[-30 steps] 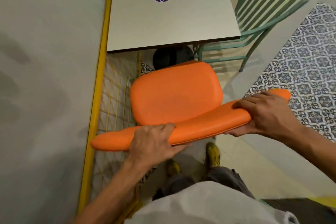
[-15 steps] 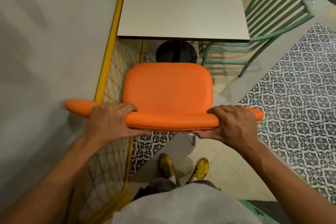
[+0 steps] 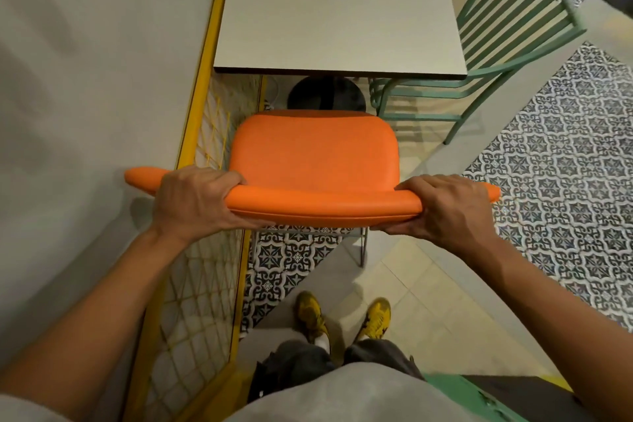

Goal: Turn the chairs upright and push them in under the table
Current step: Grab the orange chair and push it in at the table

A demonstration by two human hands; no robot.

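An orange padded chair (image 3: pixel 313 154) stands upright on its legs, facing the grey square table (image 3: pixel 337 17). Its seat front lies just short of the table's near edge. My left hand (image 3: pixel 198 200) grips the left part of the chair's curved backrest, and my right hand (image 3: pixel 445 207) grips the right part. A green metal slatted chair (image 3: pixel 507 27) stands at the table's right side, its seat partly under the tabletop.
A pale wall with a yellow frame and yellow wire mesh (image 3: pixel 202 250) runs close along the left. The table's black round base (image 3: pixel 325 94) sits ahead of the orange seat. Patterned tile floor (image 3: pixel 561 181) spreads to the right. My yellow shoes (image 3: pixel 342 319) stand behind the chair.
The orange chair has swung from a skewed angle to square with the table. Both hands have stayed on the backrest, now spread wider apart.
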